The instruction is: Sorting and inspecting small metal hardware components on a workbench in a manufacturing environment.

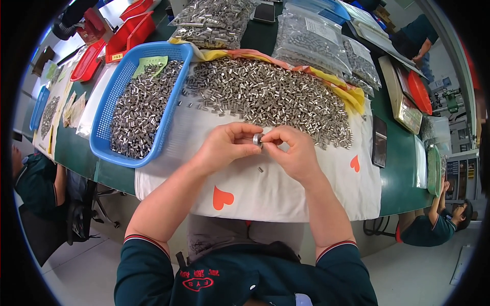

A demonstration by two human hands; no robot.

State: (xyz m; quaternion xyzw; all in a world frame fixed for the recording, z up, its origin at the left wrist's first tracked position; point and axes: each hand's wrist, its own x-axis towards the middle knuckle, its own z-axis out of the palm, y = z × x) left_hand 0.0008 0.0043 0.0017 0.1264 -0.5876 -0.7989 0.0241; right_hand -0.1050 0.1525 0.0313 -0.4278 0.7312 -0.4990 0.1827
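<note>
Between my two hands, over the near edge of a metal heap, is a small silvery metal ring (257,139). My left hand (230,144) pinches it from the left with thumb and fingers. My right hand (292,151) is closed at its right side, its fingertips together at the ring; what they pinch is too small to make out. One loose metal pin (260,170) lies on the white cloth (178,137) just below the hands. Beyond them spreads a wide heap of short cylindrical metal pins (275,94).
A blue plastic basket (97,130) full of metal pins stands at the left. Bags of metal parts (311,41) lie at the back, behind a yellow-red rolled cloth (352,97). Red bins (130,35) stand far left, a dark phone (379,141) at right. Other people sit either side.
</note>
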